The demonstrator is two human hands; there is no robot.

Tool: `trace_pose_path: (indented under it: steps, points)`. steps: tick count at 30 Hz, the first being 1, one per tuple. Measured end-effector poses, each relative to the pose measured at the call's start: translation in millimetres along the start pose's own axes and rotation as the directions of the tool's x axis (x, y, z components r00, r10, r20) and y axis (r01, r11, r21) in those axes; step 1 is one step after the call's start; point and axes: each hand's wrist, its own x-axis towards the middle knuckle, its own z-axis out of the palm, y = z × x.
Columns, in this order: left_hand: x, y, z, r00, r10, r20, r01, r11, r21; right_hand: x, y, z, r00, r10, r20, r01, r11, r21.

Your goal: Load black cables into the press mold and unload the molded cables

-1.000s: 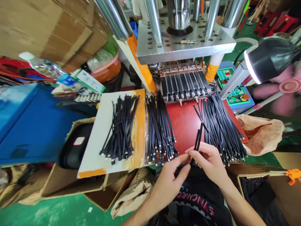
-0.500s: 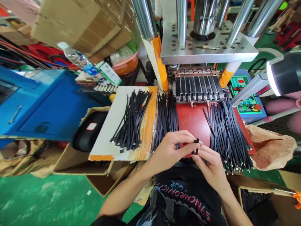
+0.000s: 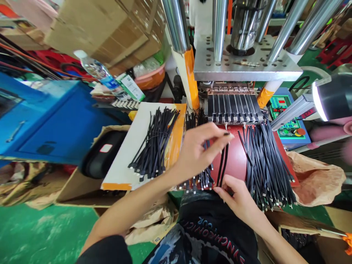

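Left grip (image 3: 198, 147) and, below it, right grip (image 3: 238, 195) pinched opposite ends of black cables (image 3: 225, 161); these seemed light, flexible, best held there.

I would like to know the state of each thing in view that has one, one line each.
Left hand, pinching the held cables at their far end
Right hand, pinching their near end
Held cables, side by side, nearly straight
Cable pile at right, loosely spread
Lamp, lit
Red display, lit
Plastic bottle, capped, tilted
Cardboard box at left, open
Pink fan, blurred, probably spinning
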Motion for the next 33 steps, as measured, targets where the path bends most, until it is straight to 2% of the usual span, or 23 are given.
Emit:
trace_pose_path:
  steps: [2,4,5,7,9,12,14,16,17,19,21,22,24,27,33]
  points:
    - [24.7,-20.7,-4.8,0.996,0.054,-0.072,-0.046,0.994,0.099,3.3,-6.2,-6.3,0.986,0.039,0.163,-0.042,0.999,0.013]
    - [48.3,-52.6,-7.2,0.996,0.079,-0.048,-0.068,0.979,0.191,14.6,-19.1,-25.8,0.960,0.016,0.281,-0.008,0.999,-0.031]
    - [59.4,-71.1,-7.1,0.997,0.075,-0.034,-0.066,0.973,0.222,24.8,-27.1,-39.8,0.955,-0.007,0.297,0.032,0.996,-0.081]
    - [80.5,-108.8,-4.6,0.996,0.052,-0.073,-0.032,0.966,0.257,55.5,-43.5,-71.5,0.966,-0.051,0.252,0.104,0.974,-0.200]
    - [99.4,-140.8,-0.1,0.989,-0.003,-0.150,0.040,0.969,0.242,97.5,-56.3,-100.1,0.983,-0.086,0.164,0.127,0.958,-0.257]
    - [115.4,-166.4,3.4,0.970,-0.102,-0.221,0.144,0.972,0.184,166.8,-63.3,-124.5,0.990,-0.122,0.075,0.135,0.969,-0.209]
    - [111.2,-166.9,-0.9,0.966,-0.089,-0.242,0.136,0.974,0.181,205.7,-60.2,-128.5,0.990,-0.128,0.064,0.137,0.975,-0.173]
    - [94.9,-158.1,-11.1,0.975,0.042,-0.218,0.014,0.969,0.246,232.8,-53.8,-127.6,0.988,-0.136,0.068,0.146,0.974,-0.175]
    - [84.0,-152.2,-17.7,0.977,0.143,-0.159,-0.091,0.951,0.296,241.8,-50.3,-126.5,0.988,-0.142,0.069,0.152,0.970,-0.188]
    - [62.3,-141.4,-30.9,0.941,0.329,0.075,-0.332,0.863,0.381,252.5,-44.0,-124.7,0.985,-0.159,0.065,0.169,0.960,-0.223]
    - [46.8,-135.2,-40.3,0.862,0.401,0.310,-0.503,0.759,0.415,257.3,-39.7,-123.4,0.981,-0.186,0.056,0.194,0.945,-0.262]
    - [42.6,-133.9,-42.8,0.828,0.403,0.389,-0.550,0.717,0.429,258.8,-38.3,-122.6,0.978,-0.204,0.043,0.208,0.935,-0.287]
    - [40.3,-133.3,-43.3,0.801,0.381,0.462,-0.586,0.658,0.474,261.0,-36.6,-120.8,0.968,-0.253,0.001,0.238,0.908,-0.344]
    - [43.7,-131.3,-36.5,0.808,0.339,0.481,-0.580,0.597,0.554,262.5,-34.3,-118.8,0.944,-0.319,-0.080,0.263,0.878,-0.399]
    - [39.6,-118.1,-19.4,0.865,0.216,0.453,-0.492,0.540,0.682,260.5,-28.0,-121.9,0.962,-0.266,-0.063,0.252,0.952,-0.171]
